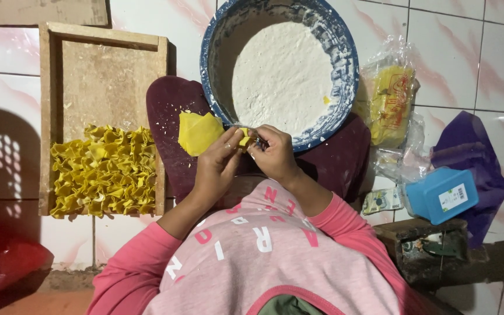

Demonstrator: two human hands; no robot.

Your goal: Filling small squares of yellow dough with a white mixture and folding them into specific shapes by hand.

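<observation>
Both my hands meet over my lap, just below a blue basin (345, 52) of white filling (281, 76). My left hand (217, 163) pinches a small yellow wrapper piece (244, 137) between its fingertips. My right hand (275, 153) presses on the same piece from the right, holding a small thin tool at it. A stack of flat yellow wrappers (198, 132) lies on my maroon-clad knee just left of the hands. Folded yellow dumplings (103, 172) fill the near half of a wooden tray (103, 64) on the left.
A plastic bag with yellow contents (387, 99) lies right of the basin. A blue plastic box (441, 194) and purple plastic (473, 151) sit further right, beside a dark wooden block (427, 248). The floor is pink-white tile. A red object (13, 262) sits at the lower left.
</observation>
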